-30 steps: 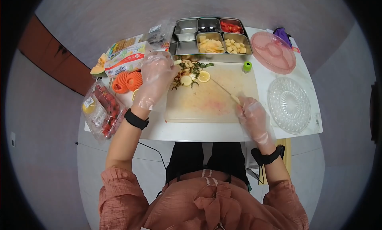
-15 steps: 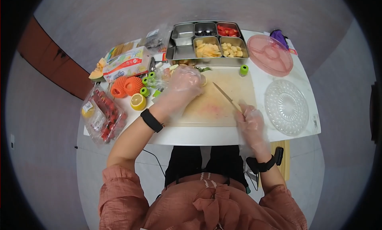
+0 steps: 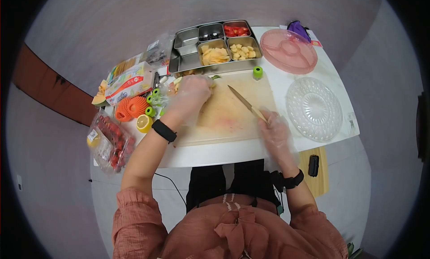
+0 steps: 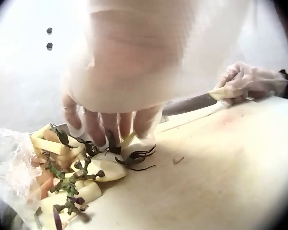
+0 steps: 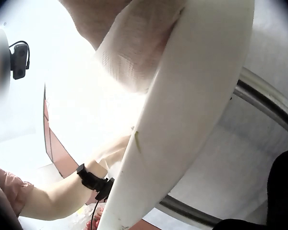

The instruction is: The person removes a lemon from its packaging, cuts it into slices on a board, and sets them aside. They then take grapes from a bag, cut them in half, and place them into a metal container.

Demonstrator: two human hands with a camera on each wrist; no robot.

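Note:
My gloved left hand (image 3: 193,97) is over the left back of the cutting board (image 3: 233,129). In the left wrist view its extended fingers (image 4: 93,127) point down and touch a heap of scraps. The heap holds pale peel strips (image 4: 52,145), dark leafy tops (image 4: 137,157), a green stem (image 4: 67,184) and a pale round slice (image 4: 110,171). My gloved right hand (image 3: 276,132) grips a knife (image 3: 241,98) by its light handle at the board's right edge. Its blade points to the back left, over the board. In the right wrist view, the knife is out of sight.
Behind the board sits a metal tray (image 3: 179,71) with cut fruit in tubs. A green-topped item (image 3: 257,72), a pink divided plate (image 3: 286,62) and a clear plate (image 3: 313,109) are right. Left are a half lemon (image 3: 144,123), orange foam nets (image 3: 130,107) and a fruit box (image 3: 109,140).
My left hand has moved right and forward from the heap's left side onto it, covering the lemon slices there. The half lemon has come into full view. The right hand keeps the knife.

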